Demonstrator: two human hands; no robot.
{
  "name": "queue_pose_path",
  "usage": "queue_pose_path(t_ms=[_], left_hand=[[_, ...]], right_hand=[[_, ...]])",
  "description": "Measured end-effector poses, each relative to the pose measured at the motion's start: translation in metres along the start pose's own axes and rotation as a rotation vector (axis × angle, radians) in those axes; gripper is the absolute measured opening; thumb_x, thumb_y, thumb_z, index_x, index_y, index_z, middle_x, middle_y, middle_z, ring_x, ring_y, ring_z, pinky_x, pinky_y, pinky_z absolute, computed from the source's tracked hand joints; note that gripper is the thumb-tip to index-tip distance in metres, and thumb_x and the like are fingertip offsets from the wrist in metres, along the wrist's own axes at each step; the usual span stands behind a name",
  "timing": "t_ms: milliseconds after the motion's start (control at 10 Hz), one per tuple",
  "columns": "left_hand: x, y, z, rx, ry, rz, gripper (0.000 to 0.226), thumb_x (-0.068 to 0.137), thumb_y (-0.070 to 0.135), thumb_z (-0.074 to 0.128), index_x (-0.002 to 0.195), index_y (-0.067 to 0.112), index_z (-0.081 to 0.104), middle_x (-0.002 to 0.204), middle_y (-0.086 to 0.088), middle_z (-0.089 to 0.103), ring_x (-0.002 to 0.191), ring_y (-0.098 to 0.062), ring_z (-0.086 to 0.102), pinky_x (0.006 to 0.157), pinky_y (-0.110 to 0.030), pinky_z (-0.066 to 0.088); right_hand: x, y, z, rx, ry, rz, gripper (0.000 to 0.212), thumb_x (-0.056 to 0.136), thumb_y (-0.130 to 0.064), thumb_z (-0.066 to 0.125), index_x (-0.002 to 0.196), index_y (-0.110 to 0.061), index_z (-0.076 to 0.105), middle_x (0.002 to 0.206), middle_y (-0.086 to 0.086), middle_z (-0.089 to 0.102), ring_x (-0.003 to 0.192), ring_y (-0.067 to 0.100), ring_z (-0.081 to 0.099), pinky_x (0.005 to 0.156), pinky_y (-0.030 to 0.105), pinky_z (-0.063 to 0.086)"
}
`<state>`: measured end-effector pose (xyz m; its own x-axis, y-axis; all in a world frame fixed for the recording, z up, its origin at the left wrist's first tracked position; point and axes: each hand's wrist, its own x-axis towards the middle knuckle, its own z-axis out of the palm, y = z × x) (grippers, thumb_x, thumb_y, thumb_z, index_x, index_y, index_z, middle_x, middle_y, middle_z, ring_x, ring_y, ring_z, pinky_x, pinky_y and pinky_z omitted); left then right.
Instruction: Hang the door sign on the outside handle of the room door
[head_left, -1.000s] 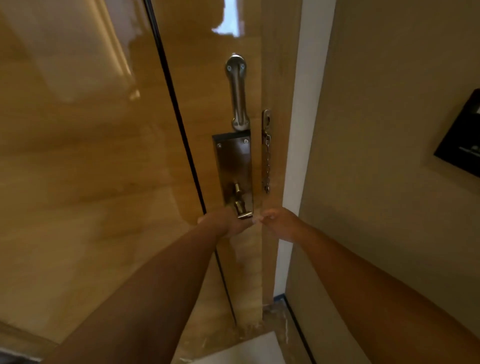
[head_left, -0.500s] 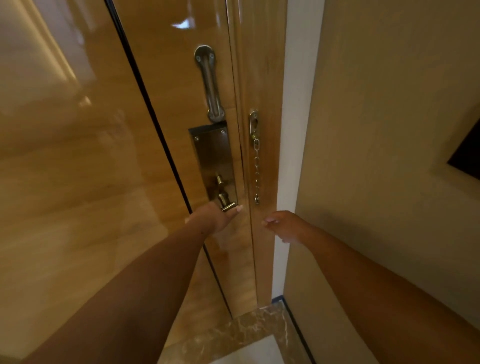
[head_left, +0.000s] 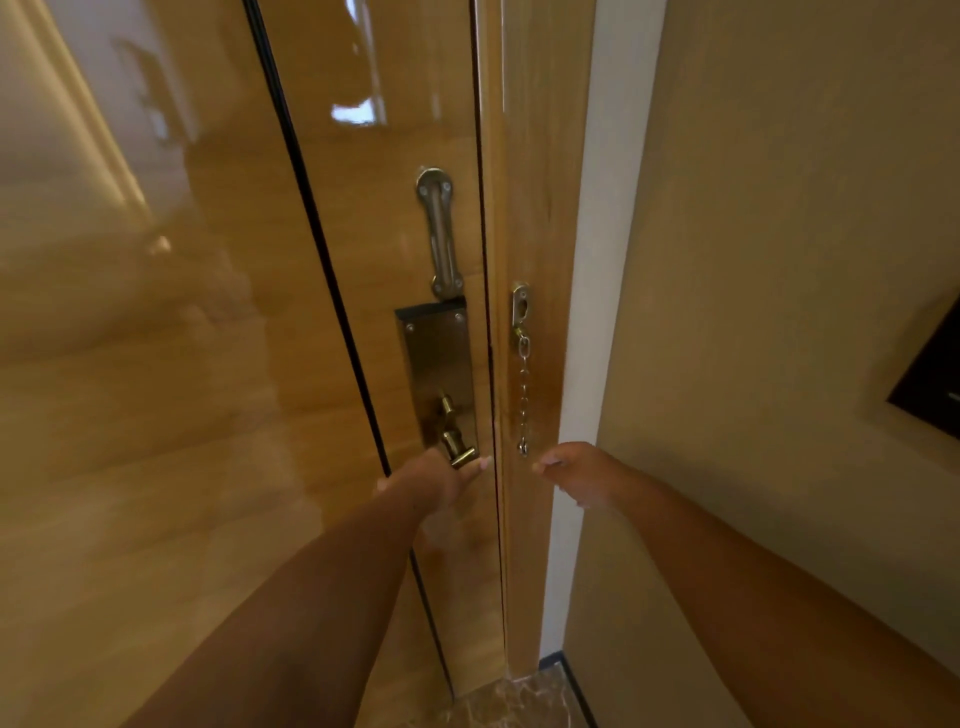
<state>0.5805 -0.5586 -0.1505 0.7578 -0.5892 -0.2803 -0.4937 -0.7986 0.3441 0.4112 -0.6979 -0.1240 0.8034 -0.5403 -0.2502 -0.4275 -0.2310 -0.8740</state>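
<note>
We take the brass door handle (head_left: 457, 448) as our landmark. Our left hand (head_left: 434, 480) sits on it from just below, fingers curled around the lever where it leaves the dark metal lock plate (head_left: 435, 364), so this grip is clenched on the handle. Our right hand (head_left: 574, 470) hangs to the right of the handle, across the seam between the door (head_left: 379, 234) and its wooden frame (head_left: 540, 218), just under the loose end of the security chain (head_left: 523, 395). Its fingers are loosely folded and carry nothing we can make out.

The door sign is nowhere in view: not on the handle, not in either hand. That matters, because the sign belongs on the outside handle, and what we grasp here is on the side that carries the chain and the swing guard (head_left: 440, 234) above the handle, which we judge to be the inside of the room.

So the step in hand appears to be opening the door. To do it well, we press the lever fully down before pulling, so the latch clears the frame. We draw the door along its arc, without tugging sideways. The chain hangs free, so it should not snag, but we keep the right hand clear of the seam to spare the fingers. Once the gap opens, we fetch the sign and reach around to the outer lever.
</note>
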Motion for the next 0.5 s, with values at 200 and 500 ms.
queue_pose_path(t_ms=[200, 500], left_hand=[[-0.002, 0.004, -0.005, 0.007, -0.012, -0.005, 0.098, 0.071, 0.086, 0.035, 0.131, 0.009, 0.045, 0.129, -0.019, 0.056, 0.118, -0.035, 0.052, 0.102, -0.057, 0.037], [-0.04, -0.013, -0.029, 0.298, 0.152, 0.131, 0.06, 0.083, 0.068, 0.04, 0.123, 0.025, 0.05, 0.115, -0.007, 0.061, 0.111, -0.031, 0.053, 0.097, -0.055, 0.032]], right_hand=[[-0.016, -0.001, 0.008, -0.169, -0.07, -0.016, 0.025, 0.092, -0.027, 0.056, 0.107, -0.01, 0.065, 0.078, -0.01, 0.055, 0.069, 0.005, 0.055, 0.047, 0.01, 0.039], [-0.05, 0.024, 0.031, -0.1, -0.082, 0.133, 0.032, 0.094, -0.027, 0.052, 0.121, -0.011, 0.056, 0.108, 0.006, 0.057, 0.094, 0.02, 0.057, 0.077, 0.028, 0.049]])
